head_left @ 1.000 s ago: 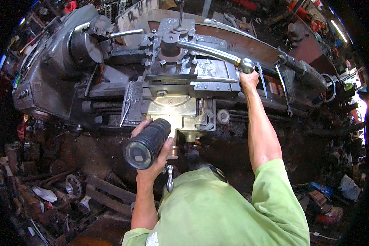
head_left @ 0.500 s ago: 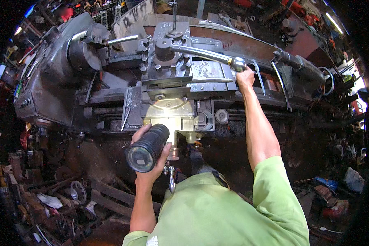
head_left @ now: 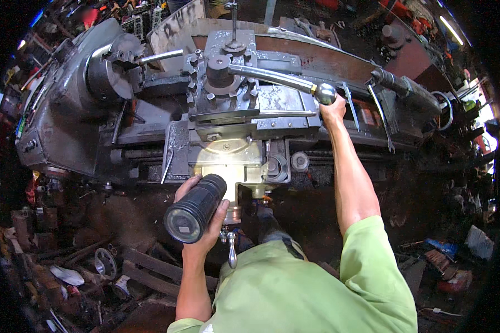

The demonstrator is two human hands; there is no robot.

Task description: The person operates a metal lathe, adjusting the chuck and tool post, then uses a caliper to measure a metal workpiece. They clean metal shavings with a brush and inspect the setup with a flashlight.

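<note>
A black flashlight (head_left: 197, 206) is wrapped in the fingers of my left hand (head_left: 201, 242). Its far end points at the lathe, and a bright patch lies on the carriage (head_left: 226, 158) beyond it. Up and to the right, my right hand (head_left: 333, 112) is closed at the shiny ball end of a long metal lever (head_left: 278, 77). The ball hides part of those fingers. This lever runs left to the round hub on top of the square tool post (head_left: 222, 77), which has several bolts around it. Below the carriage hangs a small crank handle (head_left: 232, 251).
At the left stands the lathe's chuck (head_left: 106, 72), with a light rod beside it. Metal chips lie on the slide. A wrench (head_left: 383, 119) rests across the bed at the right, near the tailstock (head_left: 408, 91). Scrap metal and a handwheel (head_left: 105, 262) clutter the lower left.
My left hand and the flashlight have shifted slightly down and left in the view. The right hand stays at the lever's ball end, with little visible movement.
</note>
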